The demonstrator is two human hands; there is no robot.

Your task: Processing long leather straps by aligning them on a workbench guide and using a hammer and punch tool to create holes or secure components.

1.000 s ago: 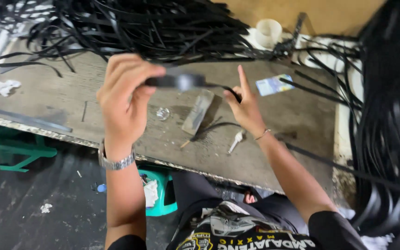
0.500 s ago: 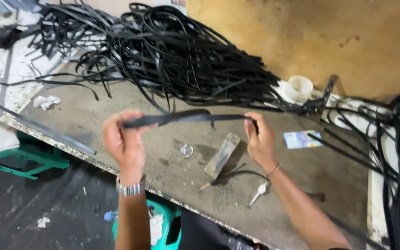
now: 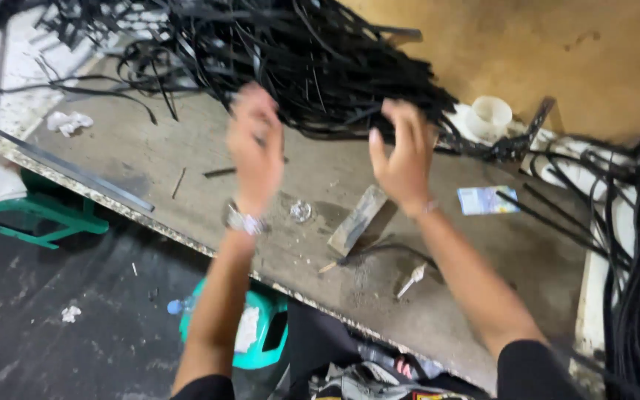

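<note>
Grip: left hand [image 3: 255, 148] blurred, grip unreadable; right hand [image 3: 403, 152] fingers spread, holding nothing.
Strips: black strip pile [image 3: 290, 59] heaped at the counter's [image 3: 187, 155] far edge, both hands against it.
Nearby: grey block [image 3: 357, 220] below right hand.

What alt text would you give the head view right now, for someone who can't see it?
Both hands reach into a heap of black strips at the back of a worn workbench: the left hand, blurred, and the right hand, fingers spread. A small grey block, a white cup and a blue card lie nearby.
</note>
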